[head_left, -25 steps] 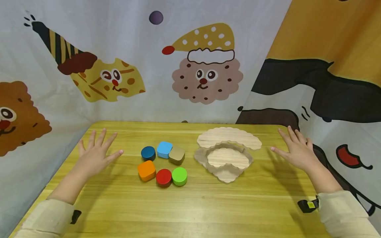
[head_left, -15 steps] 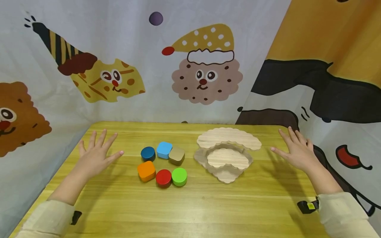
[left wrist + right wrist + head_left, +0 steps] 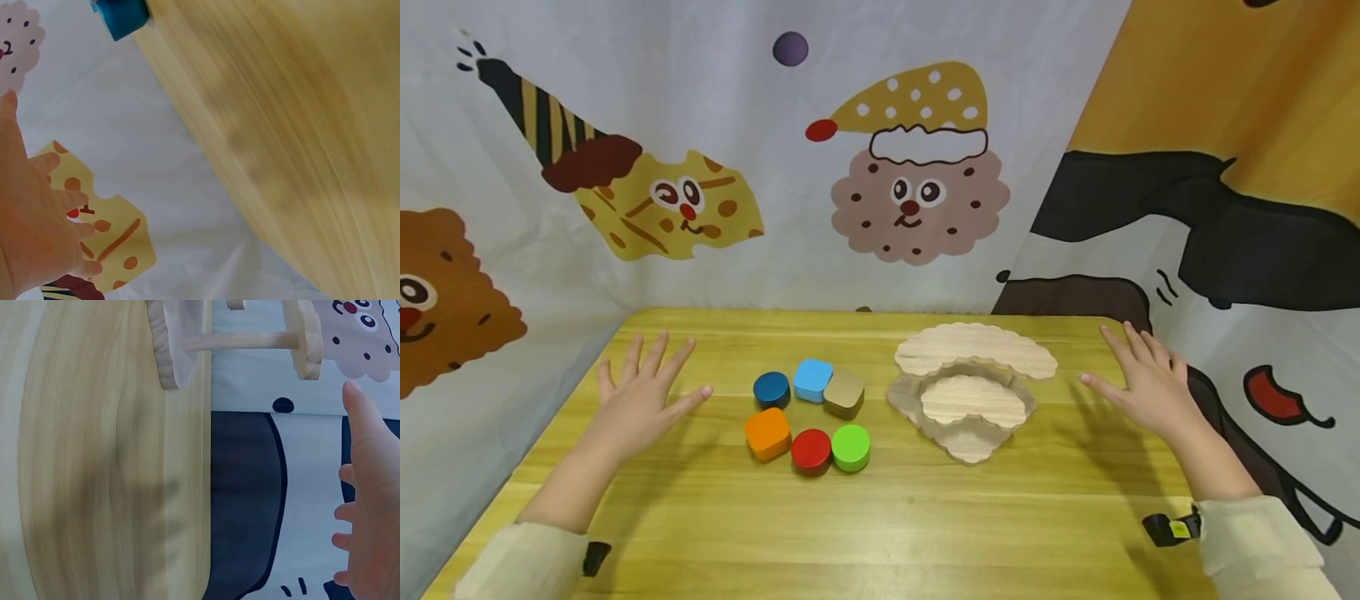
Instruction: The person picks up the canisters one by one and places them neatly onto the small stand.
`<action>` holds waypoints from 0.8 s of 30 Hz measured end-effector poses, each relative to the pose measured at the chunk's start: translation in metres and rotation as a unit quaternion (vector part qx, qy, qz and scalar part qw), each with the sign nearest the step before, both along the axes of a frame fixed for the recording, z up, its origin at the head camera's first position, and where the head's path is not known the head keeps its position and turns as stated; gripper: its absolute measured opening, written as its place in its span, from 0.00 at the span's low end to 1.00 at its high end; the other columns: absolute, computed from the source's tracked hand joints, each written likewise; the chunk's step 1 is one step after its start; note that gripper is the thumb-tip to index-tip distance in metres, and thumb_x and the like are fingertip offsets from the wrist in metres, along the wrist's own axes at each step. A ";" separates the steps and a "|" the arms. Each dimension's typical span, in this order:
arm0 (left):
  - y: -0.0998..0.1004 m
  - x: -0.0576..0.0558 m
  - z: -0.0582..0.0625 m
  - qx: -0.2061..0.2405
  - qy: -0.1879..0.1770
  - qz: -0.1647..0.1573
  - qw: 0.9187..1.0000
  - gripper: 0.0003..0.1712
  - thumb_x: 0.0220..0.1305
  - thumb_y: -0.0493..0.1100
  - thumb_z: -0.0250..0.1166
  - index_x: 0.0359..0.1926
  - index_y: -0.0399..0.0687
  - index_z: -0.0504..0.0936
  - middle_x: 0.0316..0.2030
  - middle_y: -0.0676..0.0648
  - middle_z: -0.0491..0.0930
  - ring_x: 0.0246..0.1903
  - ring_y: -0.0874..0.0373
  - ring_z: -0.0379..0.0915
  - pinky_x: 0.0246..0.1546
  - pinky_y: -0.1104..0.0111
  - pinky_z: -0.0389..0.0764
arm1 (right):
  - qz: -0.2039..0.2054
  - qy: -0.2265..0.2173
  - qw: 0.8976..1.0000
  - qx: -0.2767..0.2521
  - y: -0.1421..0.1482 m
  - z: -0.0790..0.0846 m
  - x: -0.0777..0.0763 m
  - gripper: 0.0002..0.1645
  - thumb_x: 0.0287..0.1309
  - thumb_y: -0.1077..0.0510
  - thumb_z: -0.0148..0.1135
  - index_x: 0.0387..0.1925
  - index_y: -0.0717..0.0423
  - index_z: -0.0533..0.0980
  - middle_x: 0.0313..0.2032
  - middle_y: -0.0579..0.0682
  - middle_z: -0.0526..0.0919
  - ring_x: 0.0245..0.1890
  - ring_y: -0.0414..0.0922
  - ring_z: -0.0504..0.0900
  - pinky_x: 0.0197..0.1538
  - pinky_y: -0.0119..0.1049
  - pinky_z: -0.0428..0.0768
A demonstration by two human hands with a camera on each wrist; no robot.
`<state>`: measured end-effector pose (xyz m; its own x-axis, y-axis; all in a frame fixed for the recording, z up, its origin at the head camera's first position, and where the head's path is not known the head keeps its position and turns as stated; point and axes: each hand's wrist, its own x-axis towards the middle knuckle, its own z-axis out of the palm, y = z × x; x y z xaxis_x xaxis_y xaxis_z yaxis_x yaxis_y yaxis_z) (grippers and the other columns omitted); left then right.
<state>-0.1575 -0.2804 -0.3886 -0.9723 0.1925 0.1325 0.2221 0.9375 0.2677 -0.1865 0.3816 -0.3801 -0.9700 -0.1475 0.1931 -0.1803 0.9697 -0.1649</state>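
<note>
In the head view, my left hand (image 3: pixel 638 408) is held with fingers spread over the left side of the table, holding nothing. My right hand (image 3: pixel 1153 387) is likewise spread on the right, its thumb toward a wooden stand (image 3: pixel 973 442). That stand has scalloped edges, with an upper board (image 3: pixel 973 346) and a smaller board (image 3: pixel 973 398); the right wrist view shows a round post (image 3: pixel 244 341) between its panels. Nearer the left hand are a dark blue round block (image 3: pixel 772 390), an orange block (image 3: pixel 767 434), a light blue block (image 3: pixel 813 380), and a tan block (image 3: pixel 845 395).
A red round block (image 3: pixel 812 451) sits beside a green round block (image 3: pixel 851 447) at the front of the group. The wooden table (image 3: pixel 880 542) ends at a printed curtain (image 3: pixel 737 67) behind and at both sides. A black strap mount (image 3: pixel 1168 528) shows at the right sleeve.
Both hands stay spread in nearly the same places, with the sleeves slightly lower in view. The blocks and the wooden stand have not moved on the table.
</note>
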 end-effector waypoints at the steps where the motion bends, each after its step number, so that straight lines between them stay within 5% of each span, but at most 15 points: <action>1: 0.001 0.001 0.000 0.003 0.002 0.000 1.000 0.47 0.67 0.67 0.51 0.76 0.53 0.43 0.73 0.33 0.34 0.69 0.34 0.16 0.54 0.35 0.15 | 0.000 0.002 1.000 -0.004 -0.001 0.000 0.001 0.53 0.62 0.33 0.53 0.76 0.51 0.43 0.72 0.68 0.41 0.68 0.69 0.39 0.58 0.72 0.37; 24: 0.030 0.027 -0.015 0.113 0.056 -0.006 0.992 0.45 0.66 0.60 0.58 0.75 0.50 0.49 0.72 0.32 0.45 0.69 0.33 0.33 0.57 0.32 0.29 | 0.036 0.084 0.988 -0.124 -0.029 -0.016 0.016 0.45 0.62 0.44 0.61 0.72 0.58 0.55 0.68 0.68 0.54 0.64 0.73 0.51 0.60 0.71 0.42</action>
